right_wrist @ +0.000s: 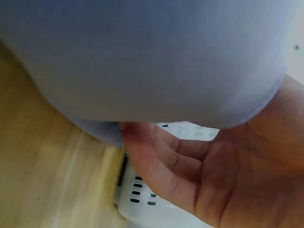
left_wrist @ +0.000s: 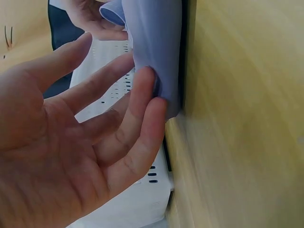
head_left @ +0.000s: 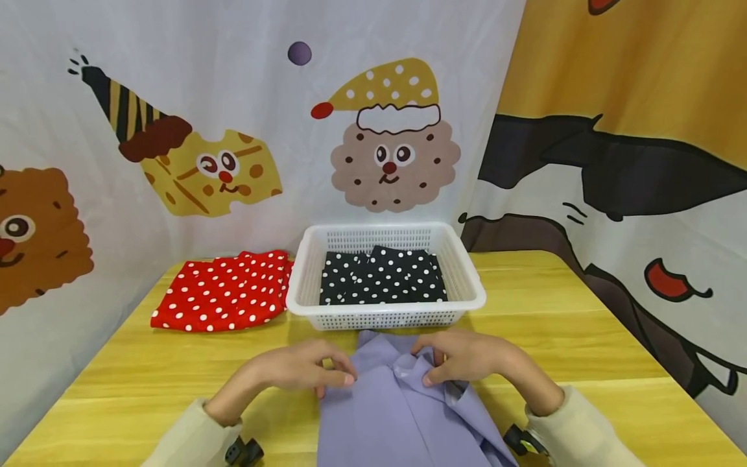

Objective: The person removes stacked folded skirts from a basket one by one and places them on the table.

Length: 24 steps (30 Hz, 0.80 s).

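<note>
A lavender garment [head_left: 385, 408] with a centre seam and loose folds near its top lies on the table, its top end close to the white basket. At its left edge my left hand [head_left: 312, 370] touches the cloth with relaxed fingers. In the left wrist view the thumb stands apart and two fingertips [left_wrist: 154, 111] rest against the lavender cloth [left_wrist: 159, 52]. My right hand [head_left: 467, 357] holds a fold at the upper right between thumb and fingers. The lavender cloth [right_wrist: 156, 61] covers part of that hand [right_wrist: 256, 175] in the right wrist view.
Beyond the garment stands a white perforated basket [head_left: 388, 310] holding a folded black cloth with white dots [head_left: 385, 275]. Left of it lies a folded red cloth with white dots [head_left: 224, 292]. A cartoon-printed curtain [head_left: 245, 39] hangs behind the wooden table [head_left: 583, 363].
</note>
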### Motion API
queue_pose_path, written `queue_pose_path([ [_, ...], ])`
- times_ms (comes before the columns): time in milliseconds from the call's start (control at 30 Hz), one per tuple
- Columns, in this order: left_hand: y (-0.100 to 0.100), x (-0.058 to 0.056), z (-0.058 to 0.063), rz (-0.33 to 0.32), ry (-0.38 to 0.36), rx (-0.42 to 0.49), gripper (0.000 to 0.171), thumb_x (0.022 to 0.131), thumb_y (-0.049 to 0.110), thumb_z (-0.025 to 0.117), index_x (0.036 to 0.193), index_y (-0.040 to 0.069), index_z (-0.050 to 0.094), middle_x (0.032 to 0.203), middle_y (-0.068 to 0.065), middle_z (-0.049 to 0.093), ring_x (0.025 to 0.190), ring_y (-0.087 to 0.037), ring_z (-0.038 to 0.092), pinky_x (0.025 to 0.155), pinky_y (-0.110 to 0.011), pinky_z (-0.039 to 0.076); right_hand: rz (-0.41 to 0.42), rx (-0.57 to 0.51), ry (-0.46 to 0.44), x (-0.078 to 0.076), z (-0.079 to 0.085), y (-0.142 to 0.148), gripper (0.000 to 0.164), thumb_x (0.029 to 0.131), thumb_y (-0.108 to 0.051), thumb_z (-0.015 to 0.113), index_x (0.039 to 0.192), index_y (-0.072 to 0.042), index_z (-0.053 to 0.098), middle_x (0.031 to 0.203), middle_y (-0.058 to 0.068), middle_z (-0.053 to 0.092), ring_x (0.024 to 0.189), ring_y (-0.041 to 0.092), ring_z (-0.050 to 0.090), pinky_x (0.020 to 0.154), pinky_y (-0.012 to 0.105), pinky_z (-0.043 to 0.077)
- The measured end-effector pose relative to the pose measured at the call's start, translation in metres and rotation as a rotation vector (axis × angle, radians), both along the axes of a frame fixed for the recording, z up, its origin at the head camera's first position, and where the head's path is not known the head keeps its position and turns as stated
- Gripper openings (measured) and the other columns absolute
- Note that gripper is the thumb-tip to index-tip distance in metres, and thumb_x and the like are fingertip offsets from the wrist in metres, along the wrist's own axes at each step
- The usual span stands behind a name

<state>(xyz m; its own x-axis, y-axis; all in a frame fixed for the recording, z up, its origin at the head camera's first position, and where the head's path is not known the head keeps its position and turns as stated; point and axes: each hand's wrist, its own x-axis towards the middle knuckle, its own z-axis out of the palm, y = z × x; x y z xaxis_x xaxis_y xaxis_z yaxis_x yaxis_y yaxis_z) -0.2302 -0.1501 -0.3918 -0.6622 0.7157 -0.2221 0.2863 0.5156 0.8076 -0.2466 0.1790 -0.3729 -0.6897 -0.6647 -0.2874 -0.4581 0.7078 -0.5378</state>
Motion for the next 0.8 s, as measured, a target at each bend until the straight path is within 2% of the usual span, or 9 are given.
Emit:
queue_pose_path([
  [167, 0.0007, -0.0007, 0.0001, -0.001, -0.005, -0.001, 0.023, 0.101, 0.03, 0.065, 0.108, 0.011, 0.076, 0.097, -0.001, 0.072, 0.062, -0.017, 0.067, 0.062, -0.034, 0.06, 0.017, 0.004, 0.035, -0.0009, -0.002, -0.0017, 0.049, 0.092, -0.035, 0.076, 0.135, -0.016, 0.063, 0.088, -0.008, 0.066, 0.076, 0.004, 0.058, 0.069, 0.026, 0.05],
  [333, 0.0016, -0.001, -0.0012, 0.007, -0.006, -0.003, 0.019, 0.101, 0.029, 0.065, 0.104, 0.013, 0.076, 0.097, 0.0, 0.072, 0.061, -0.018, 0.067, 0.062, -0.036, 0.061, 0.021, 0.021, 0.046, -0.0016, -0.0027, -0.0028, 0.05, 0.093, -0.038, 0.075, 0.136, -0.016, 0.063, 0.089, -0.008, 0.065, 0.077, 0.005, 0.057, 0.069, 0.026, 0.049],
  [800, 0.0014, -0.0007, 0.0007, 0.004, -0.021, 0.03, 0.021, 0.101, 0.026, 0.065, 0.108, 0.009, 0.075, 0.099, -0.005, 0.071, 0.06, -0.017, 0.065, 0.061, -0.039, 0.061, 0.048, 0.024, 0.058, -0.0006, -0.0003, -0.0031, 0.05, 0.094, -0.041, 0.073, 0.136, -0.015, 0.063, 0.088, -0.008, 0.064, 0.077, 0.006, 0.055, 0.069, 0.026, 0.047],
])
